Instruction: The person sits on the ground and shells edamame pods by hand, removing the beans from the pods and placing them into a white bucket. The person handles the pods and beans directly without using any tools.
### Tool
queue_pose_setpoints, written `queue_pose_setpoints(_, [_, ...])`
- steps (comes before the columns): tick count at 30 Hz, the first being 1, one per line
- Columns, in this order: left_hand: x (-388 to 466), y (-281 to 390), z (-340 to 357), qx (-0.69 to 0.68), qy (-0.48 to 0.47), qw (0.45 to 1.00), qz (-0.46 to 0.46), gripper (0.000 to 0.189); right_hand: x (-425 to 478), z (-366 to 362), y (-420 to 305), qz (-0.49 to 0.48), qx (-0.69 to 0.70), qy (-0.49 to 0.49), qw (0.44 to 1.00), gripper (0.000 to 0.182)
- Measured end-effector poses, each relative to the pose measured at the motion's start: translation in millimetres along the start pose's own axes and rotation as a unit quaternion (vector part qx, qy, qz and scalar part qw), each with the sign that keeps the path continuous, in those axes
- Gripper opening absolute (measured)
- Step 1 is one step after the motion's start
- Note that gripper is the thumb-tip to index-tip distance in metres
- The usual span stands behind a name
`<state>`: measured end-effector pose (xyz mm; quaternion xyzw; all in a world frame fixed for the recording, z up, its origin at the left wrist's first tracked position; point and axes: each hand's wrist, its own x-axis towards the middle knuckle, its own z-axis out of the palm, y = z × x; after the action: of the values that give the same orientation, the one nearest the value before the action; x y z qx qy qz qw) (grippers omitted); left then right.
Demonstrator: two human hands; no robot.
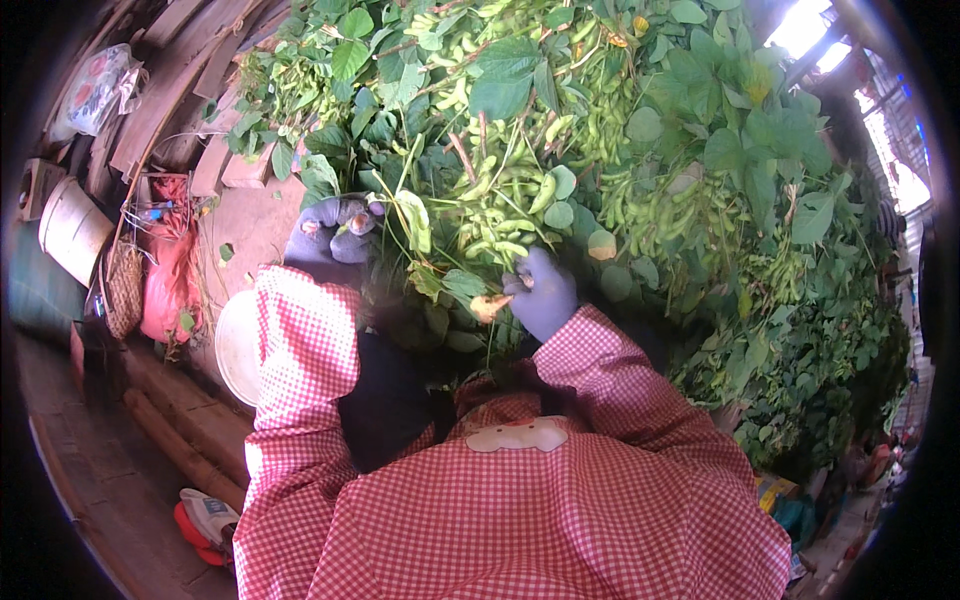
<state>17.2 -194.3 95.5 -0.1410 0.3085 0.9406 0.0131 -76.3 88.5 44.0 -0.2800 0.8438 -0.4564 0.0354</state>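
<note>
A large heap of leafy soybean plants (517,64) with green pods lies before me. My left hand (330,236), in a grey glove with bare fingertips, is at the heap's left edge, its fingers curled beside thin stems; whether it grips one I cannot tell. My right hand (544,289), gloved the same way, has its fingers pinched at the lower end of a cluster of green pods (499,225). A yellowed leaf (489,306) touches its fingertips. Between the hands hang a pale green leaf (415,221) and several stems.
At the left are a white bucket (73,229), a red plastic bag (171,277), a woven basket (125,292) and wooden planks (161,82). A round white container (238,349) stands by my left sleeve. A red and white cap (206,525) lies lower left, near a wooden pole (184,450).
</note>
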Motion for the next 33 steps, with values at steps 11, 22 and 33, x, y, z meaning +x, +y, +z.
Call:
queue_pose_setpoints(11, [54.6, 56.0, 9.0, 0.224, 0.073, 0.970, 0.052, 0.016, 5.4, 0.7, 7.4, -0.038, -0.162, -0.029, 0.986, 0.027])
queue_pose_setpoints(22, [26.2, -16.3, -25.7, 0.011, 0.237, 0.968, 0.086, 0.020, -0.7, 12.7, 23.0, -0.016, -0.039, -0.023, 0.999, 0.030])
queue_pose_setpoints(33, [-45.5, -113.2, 62.1, 0.196, -0.148, 0.963, 0.110, 0.035, -3.1, 14.2, 25.3, 0.048, 0.128, -0.094, 0.986, 0.032])
